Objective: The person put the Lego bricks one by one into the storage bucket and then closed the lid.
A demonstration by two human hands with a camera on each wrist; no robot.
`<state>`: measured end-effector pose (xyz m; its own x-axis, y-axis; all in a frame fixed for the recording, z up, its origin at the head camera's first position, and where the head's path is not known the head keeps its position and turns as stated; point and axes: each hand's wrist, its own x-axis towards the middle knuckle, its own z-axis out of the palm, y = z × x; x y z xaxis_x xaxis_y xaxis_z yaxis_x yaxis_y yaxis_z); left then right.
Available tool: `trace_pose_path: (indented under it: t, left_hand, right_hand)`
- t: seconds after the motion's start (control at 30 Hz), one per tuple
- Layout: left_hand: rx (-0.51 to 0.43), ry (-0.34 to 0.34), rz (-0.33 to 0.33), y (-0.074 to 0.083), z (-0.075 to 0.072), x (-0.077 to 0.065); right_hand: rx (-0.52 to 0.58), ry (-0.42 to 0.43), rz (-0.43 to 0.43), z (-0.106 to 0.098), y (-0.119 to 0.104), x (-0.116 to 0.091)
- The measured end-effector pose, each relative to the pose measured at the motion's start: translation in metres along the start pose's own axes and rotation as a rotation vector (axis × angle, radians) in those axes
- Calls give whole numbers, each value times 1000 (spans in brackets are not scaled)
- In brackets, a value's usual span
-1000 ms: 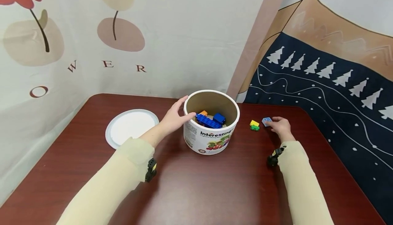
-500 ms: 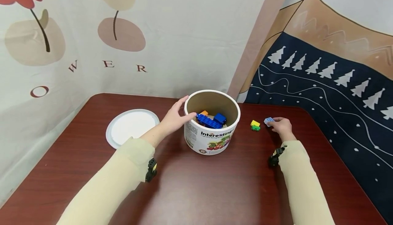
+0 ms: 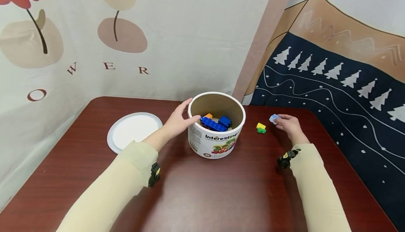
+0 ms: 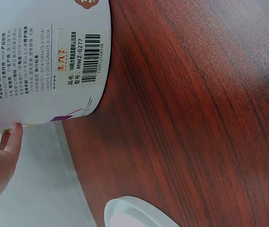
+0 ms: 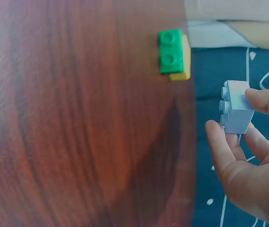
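Observation:
A white bucket (image 3: 216,144) with fruit pictures and lettering stands upright on the table. My left hand (image 3: 177,121) rests against its left side, thumb at the rim and fingers spread along the outer wall. Inside the bucket are a long blue brick piece (image 3: 215,123), a blue brick (image 3: 225,121) and an orange piece (image 3: 208,116). My right hand (image 3: 289,126) pinches a light blue toy brick (image 5: 237,106) between thumb and fingers, above the table. Left of that hand, a yellow brick (image 3: 261,126) and a green brick (image 5: 171,52) lie together on the table.
A round white lid (image 3: 134,131) lies left of the bucket, partly behind the left forearm. The brown table (image 3: 215,197) ends at a printed white cloth (image 3: 177,49) behind and a dark tree-patterned cloth (image 3: 341,119) on the right.
My right hand has raised the light blue brick off the table and tilted it. My left hand keeps its place on the bucket. The yellow and green bricks have not moved.

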<state>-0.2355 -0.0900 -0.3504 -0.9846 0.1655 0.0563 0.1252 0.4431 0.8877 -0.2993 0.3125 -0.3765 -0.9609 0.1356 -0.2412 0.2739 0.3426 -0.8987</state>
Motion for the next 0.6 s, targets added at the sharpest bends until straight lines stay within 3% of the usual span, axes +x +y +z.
trace_pose_path:
  t: [0.3,0.6]
  left_hand:
    - [13,-4,-6,1,0,0]
    - [15,-7,-7,0,-1,0]
  right_hand:
    - [-33,-37,-11,2,-22,-9]
    - [-85,-66,-122,2,-51,-22]
